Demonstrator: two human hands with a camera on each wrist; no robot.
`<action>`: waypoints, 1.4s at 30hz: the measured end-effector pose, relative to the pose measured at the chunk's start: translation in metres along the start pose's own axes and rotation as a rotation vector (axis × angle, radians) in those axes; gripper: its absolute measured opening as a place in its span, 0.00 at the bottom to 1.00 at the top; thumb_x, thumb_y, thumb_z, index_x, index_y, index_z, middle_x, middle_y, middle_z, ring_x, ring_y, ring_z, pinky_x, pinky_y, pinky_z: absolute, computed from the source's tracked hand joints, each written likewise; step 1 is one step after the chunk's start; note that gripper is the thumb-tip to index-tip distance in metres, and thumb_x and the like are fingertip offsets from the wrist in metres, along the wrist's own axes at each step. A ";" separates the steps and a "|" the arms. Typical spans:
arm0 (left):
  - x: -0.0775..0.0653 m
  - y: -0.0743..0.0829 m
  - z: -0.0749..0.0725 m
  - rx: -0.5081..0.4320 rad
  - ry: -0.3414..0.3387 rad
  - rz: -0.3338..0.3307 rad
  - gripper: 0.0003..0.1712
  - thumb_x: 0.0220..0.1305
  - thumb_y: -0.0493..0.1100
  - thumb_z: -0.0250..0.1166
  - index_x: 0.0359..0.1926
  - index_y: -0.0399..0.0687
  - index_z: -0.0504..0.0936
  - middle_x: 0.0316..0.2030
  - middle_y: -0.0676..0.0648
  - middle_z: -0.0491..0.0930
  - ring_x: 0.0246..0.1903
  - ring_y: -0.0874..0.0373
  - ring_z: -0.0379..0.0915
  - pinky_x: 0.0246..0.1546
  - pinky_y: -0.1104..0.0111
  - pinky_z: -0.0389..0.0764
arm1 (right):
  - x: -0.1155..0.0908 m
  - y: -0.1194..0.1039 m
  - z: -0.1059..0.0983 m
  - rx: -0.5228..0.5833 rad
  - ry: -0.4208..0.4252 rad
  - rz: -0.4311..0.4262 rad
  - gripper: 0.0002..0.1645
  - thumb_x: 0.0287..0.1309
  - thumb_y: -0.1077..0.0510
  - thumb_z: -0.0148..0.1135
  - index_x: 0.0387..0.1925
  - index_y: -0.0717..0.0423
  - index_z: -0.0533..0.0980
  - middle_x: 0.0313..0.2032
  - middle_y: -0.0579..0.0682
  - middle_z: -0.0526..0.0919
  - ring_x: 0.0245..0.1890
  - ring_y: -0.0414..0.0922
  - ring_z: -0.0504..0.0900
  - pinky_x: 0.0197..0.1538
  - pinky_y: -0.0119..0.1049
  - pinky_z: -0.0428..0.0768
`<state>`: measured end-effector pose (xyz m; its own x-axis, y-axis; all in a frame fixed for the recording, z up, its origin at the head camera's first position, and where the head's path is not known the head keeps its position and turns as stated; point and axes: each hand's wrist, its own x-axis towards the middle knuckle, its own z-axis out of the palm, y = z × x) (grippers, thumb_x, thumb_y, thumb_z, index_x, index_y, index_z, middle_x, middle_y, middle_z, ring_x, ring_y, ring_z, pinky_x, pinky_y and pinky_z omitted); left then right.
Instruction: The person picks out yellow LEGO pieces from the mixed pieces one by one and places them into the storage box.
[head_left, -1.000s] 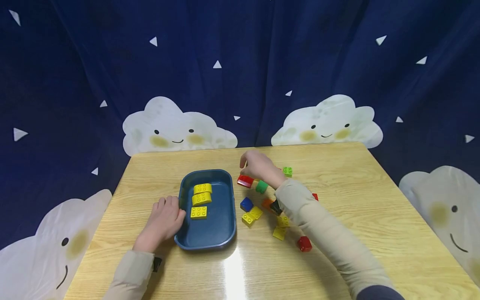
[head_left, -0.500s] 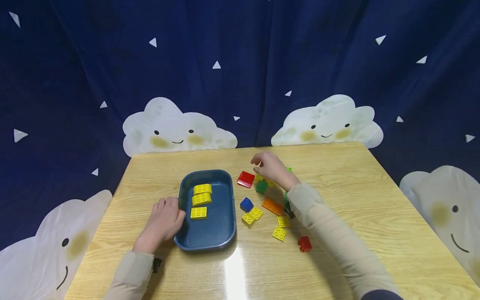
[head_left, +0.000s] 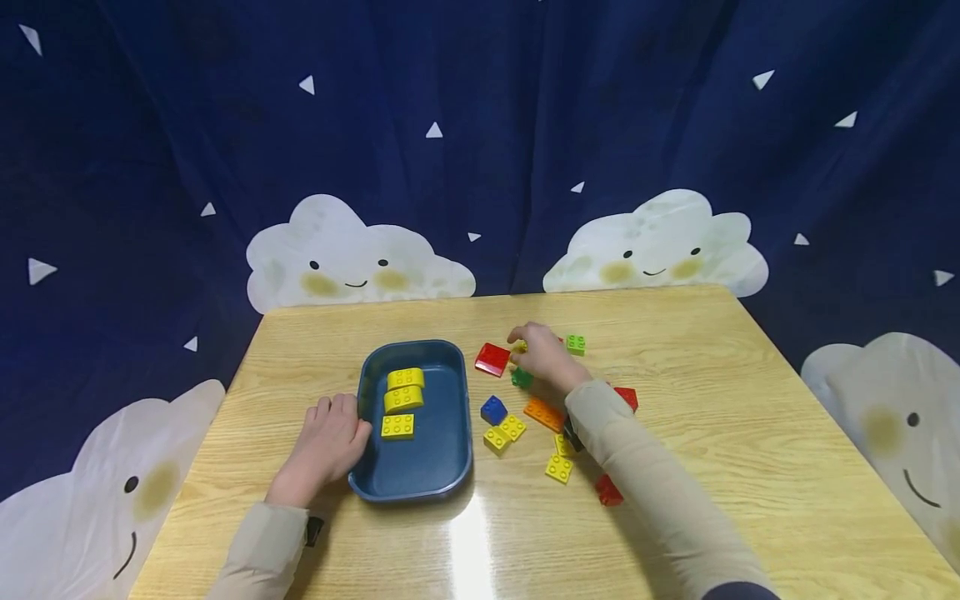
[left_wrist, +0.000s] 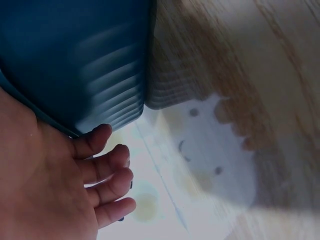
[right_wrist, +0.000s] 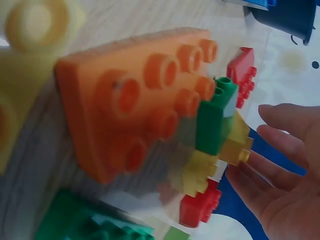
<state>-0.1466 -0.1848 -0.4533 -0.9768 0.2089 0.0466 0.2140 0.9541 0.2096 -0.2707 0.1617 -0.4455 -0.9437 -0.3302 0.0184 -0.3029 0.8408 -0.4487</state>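
Note:
In the head view, my left hand [head_left: 332,437] rests at the left rim of a dark blue tray [head_left: 467,450]. Its fingers [left_wrist: 107,182] are loosely bent beside the tray wall in the left wrist view, and the thumb is hidden there. Three yellow bricks [head_left: 397,427] lie inside the tray. My right hand [head_left: 546,354] is low over the far bricks, fingers apart and slightly bent. Close by its fingertips in the right wrist view is a yellow brick [right_wrist: 236,141], with a green brick [right_wrist: 212,122] alongside. Nothing shows gripped.
Right of the tray lie a red brick [head_left: 492,359], a blue brick [head_left: 493,409], an orange brick [head_left: 544,413] and several yellow bricks [head_left: 558,468]. A light green brick [head_left: 576,344] is farther back; another red brick [head_left: 609,490] is nearer. A dark curtain [head_left: 480,150] hangs behind the table.
My right hand has shifted right from above the red brick, then come down toward the yellow and green bricks. My left hand and the tray have stayed put.

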 end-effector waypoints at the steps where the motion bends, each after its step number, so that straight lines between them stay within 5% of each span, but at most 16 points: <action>1: 0.000 0.000 0.000 -0.002 0.001 0.001 0.14 0.60 0.44 0.49 0.39 0.36 0.67 0.31 0.44 0.64 0.35 0.46 0.58 0.38 0.56 0.58 | 0.000 0.001 0.002 0.007 -0.003 0.006 0.17 0.52 0.61 0.64 0.46 0.61 0.79 0.44 0.58 0.78 0.44 0.52 0.75 0.51 0.46 0.73; 20: 0.000 -0.001 0.002 0.001 0.025 0.009 0.14 0.60 0.45 0.48 0.39 0.36 0.67 0.32 0.44 0.64 0.35 0.46 0.58 0.37 0.56 0.58 | 0.000 0.006 0.012 0.059 -0.014 0.104 0.15 0.52 0.66 0.62 0.45 0.60 0.80 0.48 0.56 0.79 0.47 0.51 0.74 0.57 0.46 0.70; 30: 0.000 0.000 0.001 -0.007 0.017 0.005 0.14 0.61 0.45 0.49 0.39 0.37 0.68 0.31 0.44 0.64 0.35 0.46 0.58 0.37 0.57 0.58 | 0.001 0.001 0.004 0.033 0.034 0.064 0.16 0.50 0.68 0.61 0.44 0.63 0.80 0.45 0.57 0.81 0.46 0.51 0.76 0.53 0.46 0.73; 42: 0.000 -0.001 0.002 -0.007 0.008 0.001 0.13 0.61 0.45 0.48 0.38 0.37 0.67 0.31 0.45 0.63 0.35 0.47 0.57 0.36 0.57 0.58 | -0.003 -0.038 -0.018 0.050 0.056 0.048 0.14 0.51 0.66 0.62 0.43 0.60 0.81 0.44 0.54 0.82 0.45 0.50 0.75 0.53 0.45 0.72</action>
<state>-0.1469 -0.1855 -0.4558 -0.9765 0.2084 0.0545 0.2153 0.9523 0.2162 -0.2586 0.1387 -0.4128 -0.9634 -0.2642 0.0446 -0.2511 0.8322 -0.4943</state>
